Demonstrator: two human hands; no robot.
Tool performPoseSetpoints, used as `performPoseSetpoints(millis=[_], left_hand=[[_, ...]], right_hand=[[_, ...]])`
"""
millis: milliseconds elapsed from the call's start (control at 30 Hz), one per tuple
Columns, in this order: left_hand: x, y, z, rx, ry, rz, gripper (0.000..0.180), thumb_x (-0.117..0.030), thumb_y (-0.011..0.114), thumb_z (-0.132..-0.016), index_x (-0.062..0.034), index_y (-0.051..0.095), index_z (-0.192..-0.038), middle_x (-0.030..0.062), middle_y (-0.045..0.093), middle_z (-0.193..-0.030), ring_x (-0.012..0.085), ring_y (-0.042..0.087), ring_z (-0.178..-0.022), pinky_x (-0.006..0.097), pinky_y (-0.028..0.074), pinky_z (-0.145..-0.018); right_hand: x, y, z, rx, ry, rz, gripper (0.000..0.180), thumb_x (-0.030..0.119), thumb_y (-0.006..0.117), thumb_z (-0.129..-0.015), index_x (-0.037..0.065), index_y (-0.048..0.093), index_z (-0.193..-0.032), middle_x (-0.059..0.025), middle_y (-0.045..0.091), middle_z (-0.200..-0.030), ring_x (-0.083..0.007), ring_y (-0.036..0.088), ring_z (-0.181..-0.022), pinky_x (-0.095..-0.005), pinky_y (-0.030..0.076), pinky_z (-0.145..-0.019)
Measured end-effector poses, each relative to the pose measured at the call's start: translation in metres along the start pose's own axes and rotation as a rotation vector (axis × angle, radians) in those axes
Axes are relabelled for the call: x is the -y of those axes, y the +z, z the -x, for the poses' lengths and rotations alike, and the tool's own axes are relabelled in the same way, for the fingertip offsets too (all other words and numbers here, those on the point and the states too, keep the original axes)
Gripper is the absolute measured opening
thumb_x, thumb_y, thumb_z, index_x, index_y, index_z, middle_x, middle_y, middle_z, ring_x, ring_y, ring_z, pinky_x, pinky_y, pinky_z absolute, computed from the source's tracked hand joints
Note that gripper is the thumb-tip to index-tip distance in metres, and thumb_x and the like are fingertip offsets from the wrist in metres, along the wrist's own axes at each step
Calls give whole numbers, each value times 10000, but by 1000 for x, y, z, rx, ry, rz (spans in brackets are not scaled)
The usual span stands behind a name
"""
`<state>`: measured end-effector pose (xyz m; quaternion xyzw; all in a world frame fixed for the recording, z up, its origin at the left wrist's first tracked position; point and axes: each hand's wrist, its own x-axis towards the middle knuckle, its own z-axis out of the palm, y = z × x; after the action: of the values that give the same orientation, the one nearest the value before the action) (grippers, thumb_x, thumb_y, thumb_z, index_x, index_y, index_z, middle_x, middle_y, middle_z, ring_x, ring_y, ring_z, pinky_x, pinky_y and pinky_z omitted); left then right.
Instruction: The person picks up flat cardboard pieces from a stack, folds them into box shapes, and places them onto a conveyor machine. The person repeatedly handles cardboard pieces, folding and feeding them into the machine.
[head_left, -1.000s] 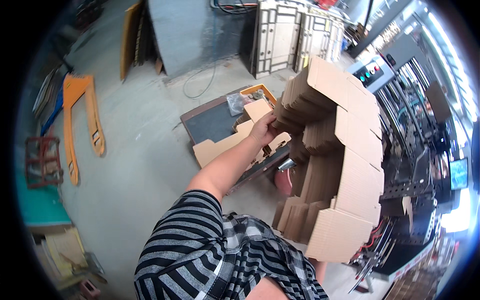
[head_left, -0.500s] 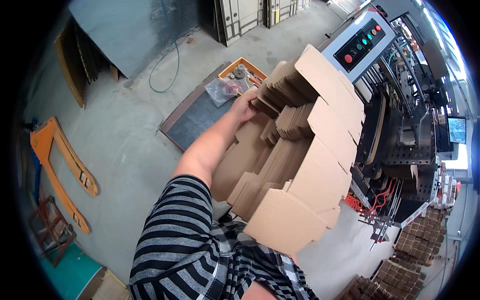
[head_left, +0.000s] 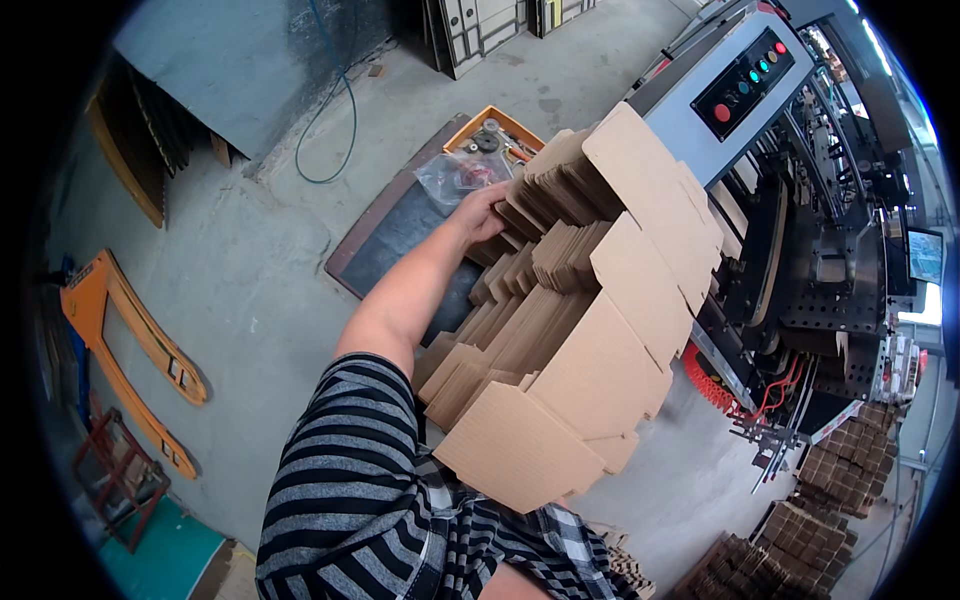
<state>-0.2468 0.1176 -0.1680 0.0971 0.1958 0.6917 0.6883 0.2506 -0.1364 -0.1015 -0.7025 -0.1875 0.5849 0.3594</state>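
Gray concrete floor (head_left: 250, 300) spreads all around, with a yellow pallet jack (head_left: 88, 300) at the left and a gray machine with round buttons (head_left: 690, 75) at the right. An orange tray (head_left: 530, 137) and a clear plastic bag (head_left: 440, 180) sit on a low, dark table (head_left: 385, 250). Of the two hands, the left hand (head_left: 485, 213) has its fingers bent around the far left edge of a thick stack of flat brown cardboard sheets (head_left: 620, 330). I cannot tell about the right hand — it is out of sight. The stack is right in front of the body. It looks heavy, stiff and likely to slide apart — best squeezed at both ends. Its long side runs from the belly to the far right, toward the machine.
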Motion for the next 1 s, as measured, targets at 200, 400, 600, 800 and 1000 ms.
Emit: performPoseSetpoints(millis=[200,400,600,800,1000], left_hand=[[-23,16,7,-285,-164,-569,315,-26,492,-841,6,566,-1145,92,632,-1021,201,628,-880,326,533,-756],[-42,10,30,-391,-139,-1248,321,-39,558,-788,-25,628,-1100,64,653,-948,155,609,-762,275,498,-668],[-30,23,98,-517,115,-1141,355,-228,598,-839,-38,603,-1138,15,619,-921,129,549,-808,263,431,-711],[6,21,184,-510,-283,-719,467,-454,486,-899,-69,567,-1150,22,589,-986,140,522,-886,279,416,-783],[30,98,220,-201,-418,-216,521,-488,361,-939,-81,492,-1236,46,540,-1210,198,477,-1148,344,382,-964]], right_hand=[[-2,10,6,30,5,-12,347,313,455,-892,63,560,-1108,-49,602,-1015,-178,570,-922,-323,463,-801],[4,24,8,117,-24,-20,359,331,453,-901,65,551,-1123,-57,604,-1039,-188,575,-946,-332,467,-820],[28,81,3,365,-75,-144,372,348,450,-910,68,541,-1138,-64,605,-1063,-197,580,-970,-340,471,-839],[53,166,7,582,39,-342,428,410,424,-919,80,502,-1180,-77,587,-1119,-220,574,-1013,-365,470,-869],[22,188,-16,719,126,-419,566,553,374,-907,102,452,-1240,-79,541,-1202,-235,518,-1111,-403,433,-928]])
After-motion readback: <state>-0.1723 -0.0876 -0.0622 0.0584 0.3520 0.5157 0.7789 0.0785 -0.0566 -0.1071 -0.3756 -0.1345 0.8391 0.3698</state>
